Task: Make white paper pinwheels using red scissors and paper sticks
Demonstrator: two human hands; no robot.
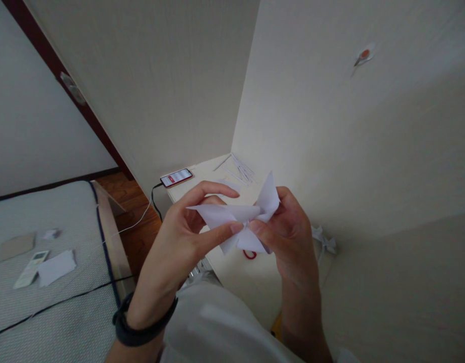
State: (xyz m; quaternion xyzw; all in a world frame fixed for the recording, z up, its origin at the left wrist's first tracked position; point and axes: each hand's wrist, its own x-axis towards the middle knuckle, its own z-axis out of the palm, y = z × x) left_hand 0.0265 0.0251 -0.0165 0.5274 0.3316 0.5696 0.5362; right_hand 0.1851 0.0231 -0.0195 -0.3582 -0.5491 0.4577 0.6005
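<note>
Both my hands hold a folded piece of white paper (238, 214) up in front of me, above a white desk (236, 272). My left hand (187, 232) pinches its left flap between thumb and fingers; a dark band sits on that wrist. My right hand (288, 234) grips the paper's right side, where a pointed flap sticks up. Part of the paper is hidden behind my fingers.
A phone (176, 177) with a lit screen lies at the desk's far corner, its cable trailing to the wooden floor. Thin paper strips (240, 170) lie near the wall. A folded paper shape (323, 239) sits at right. On the bed (66, 302) lie a remote (30, 268) and papers.
</note>
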